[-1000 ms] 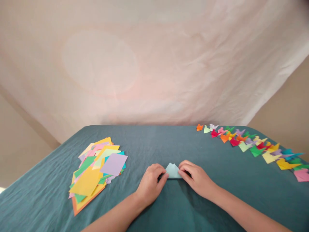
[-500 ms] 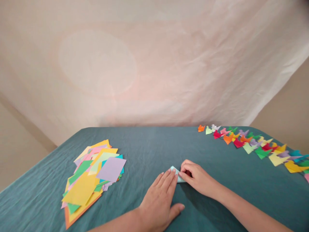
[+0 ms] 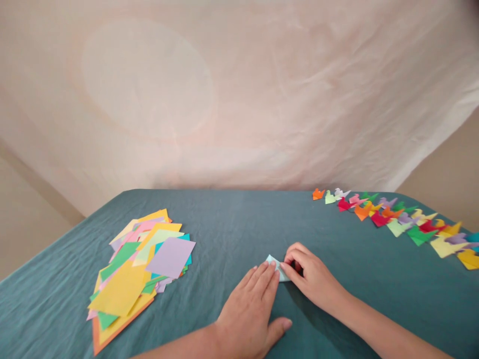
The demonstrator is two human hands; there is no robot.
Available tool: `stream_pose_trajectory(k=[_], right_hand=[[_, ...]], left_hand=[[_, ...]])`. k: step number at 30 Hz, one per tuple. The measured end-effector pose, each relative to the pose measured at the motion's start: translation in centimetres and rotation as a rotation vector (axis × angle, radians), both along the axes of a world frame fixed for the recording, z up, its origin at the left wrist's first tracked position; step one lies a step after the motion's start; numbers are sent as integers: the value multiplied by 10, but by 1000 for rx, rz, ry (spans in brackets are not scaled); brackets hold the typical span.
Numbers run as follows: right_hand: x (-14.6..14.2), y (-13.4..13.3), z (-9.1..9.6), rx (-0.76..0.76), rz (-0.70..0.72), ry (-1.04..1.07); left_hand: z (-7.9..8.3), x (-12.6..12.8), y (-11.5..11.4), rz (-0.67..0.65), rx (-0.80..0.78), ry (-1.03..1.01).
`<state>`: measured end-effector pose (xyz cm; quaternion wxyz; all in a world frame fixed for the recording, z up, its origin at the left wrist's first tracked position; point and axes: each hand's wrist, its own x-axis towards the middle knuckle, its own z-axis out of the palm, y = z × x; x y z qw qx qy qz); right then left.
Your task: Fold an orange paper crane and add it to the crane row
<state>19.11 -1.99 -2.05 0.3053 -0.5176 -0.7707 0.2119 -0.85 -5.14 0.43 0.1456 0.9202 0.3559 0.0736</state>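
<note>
A small folded piece of light blue paper (image 3: 283,274) lies on the cloth in front of me, its pointed top corner showing past my fingers. My left hand (image 3: 251,305) rests flat across its left part, fingers stretched out and thumb spread to the right. From the right, my right hand (image 3: 312,273) pinches the paper's edge between thumb and curled fingers. Much of the paper is hidden beneath the left fingertips and behind the right hand.
A loose pile of coloured paper squares (image 3: 123,289) lies on the left of the teal tablecloth (image 3: 232,219). Several folded paper birds (image 3: 381,218) stand in rows along the right far edge. A pale fabric backdrop (image 3: 239,99) hangs behind the table.
My view has tilted and shifted slightly, so the table's things sit a little differently in it. Both hands stay on the light blue paper in nearly the same pose.
</note>
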Motion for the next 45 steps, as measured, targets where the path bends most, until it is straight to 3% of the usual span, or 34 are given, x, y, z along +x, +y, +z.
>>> stream_pose_trajectory(k=[16, 20, 26, 36, 45], right_hand=[[0, -3, 2, 18, -2, -13], [6, -6, 8, 38, 74, -18], [15, -16, 19, 178, 210, -196], [23, -27, 2, 274, 217, -312], [22, -25, 1, 265, 203, -293]], left_hand=[[5, 2, -2, 35, -98, 85], [0, -1, -2, 25, -78, 42], [-3, -3, -3, 27, -46, 19], [1, 0, -4, 53, -30, 34], [1, 1, -3, 49, -43, 45]])
